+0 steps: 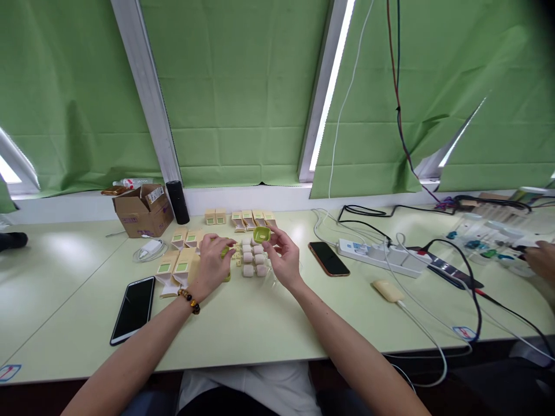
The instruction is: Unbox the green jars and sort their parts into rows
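Between the fingers and thumb of my right hand (284, 257) is a small green square dish (261, 234), tilted with its hollow side toward me. A pale bit lies inside it. My left hand (213, 260) pinches a small green piece (224, 252), mostly hidden by the fingers. Another green edge (227, 277) shows beneath that hand. Whitish rounded blocks (248, 270) stand in rows between the hands. Beside them lie several tiny yellow pieces (238, 255). Something clear, hard to make out, is under my right hand.
Small cream boxes with green labels (182, 267) stand left and behind (247, 219). Phones lie left (133, 310) and right (329, 258). A cardboard box (145, 214), black cylinder (177, 202), charger (151, 247), power strip (381, 257) and cables surround. Another person's hand (540, 260) is far right.
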A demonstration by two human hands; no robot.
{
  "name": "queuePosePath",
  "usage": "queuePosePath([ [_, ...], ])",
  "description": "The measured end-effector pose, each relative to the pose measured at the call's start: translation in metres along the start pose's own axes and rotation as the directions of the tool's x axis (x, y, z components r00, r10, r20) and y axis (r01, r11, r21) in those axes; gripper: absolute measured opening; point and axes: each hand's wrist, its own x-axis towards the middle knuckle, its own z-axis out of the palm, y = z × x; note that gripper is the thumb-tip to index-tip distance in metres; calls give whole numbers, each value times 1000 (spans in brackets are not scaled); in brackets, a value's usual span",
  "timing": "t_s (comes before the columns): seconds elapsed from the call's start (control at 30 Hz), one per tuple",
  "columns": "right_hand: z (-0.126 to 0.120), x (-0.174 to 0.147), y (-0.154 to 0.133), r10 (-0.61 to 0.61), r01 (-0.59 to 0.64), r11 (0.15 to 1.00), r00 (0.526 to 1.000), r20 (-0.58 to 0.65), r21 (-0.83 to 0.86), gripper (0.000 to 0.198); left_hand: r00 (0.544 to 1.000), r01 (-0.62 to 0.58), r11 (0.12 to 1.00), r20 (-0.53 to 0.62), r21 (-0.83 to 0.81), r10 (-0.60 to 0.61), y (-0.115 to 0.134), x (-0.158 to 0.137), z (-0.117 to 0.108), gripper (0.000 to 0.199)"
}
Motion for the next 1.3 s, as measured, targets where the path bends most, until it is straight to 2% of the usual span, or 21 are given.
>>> queuePosePath([
  [0.17,9,-11,3,25,-31,999,988,150,39,40,992,114,981,-38,-157,-121,-10,-15,-3,11],
  [0.3,15,-21,4,46,-61,997,965,257,51,40,974,218,925,3,-311,-229,-8,-19,-2,17],
  [0.37,18,-24,4,39,-54,998,955,293,43,39,975,222,883,72,-413,-211,-6,-22,-2,25],
  [0.47,20,-28,4,29,-42,999,946,322,33,40,979,199,826,148,-528,-141,-5,-25,0,46],
  [0.53,22,-29,3,31,-42,999,944,329,28,40,981,187,820,152,-542,-124,-5,-26,2,50],
  [0.77,21,-27,1,-30,29,1000,948,318,6,42,983,181,828,114,-531,-142,-8,-27,6,42],
  [0.9,20,-26,4,-122,130,991,944,307,-7,53,990,139,869,98,-474,-105,-9,-29,7,38],
  [0.97,21,-27,6,-124,131,991,943,309,-3,54,990,135,891,92,-434,-105,-8,-29,7,37],
  [1.1,22,-25,9,46,-100,982,950,309,163,51,991,129,910,89,-394,-102,-3,-29,4,40],
  [1.2,22,-21,10,161,-268,904,935,316,333,53,991,120,918,95,-378,-90,2,-29,3,43],
  [1.3,20,-16,11,249,-392,812,902,352,431,54,995,82,935,83,-346,-56,5,-29,3,41],
])
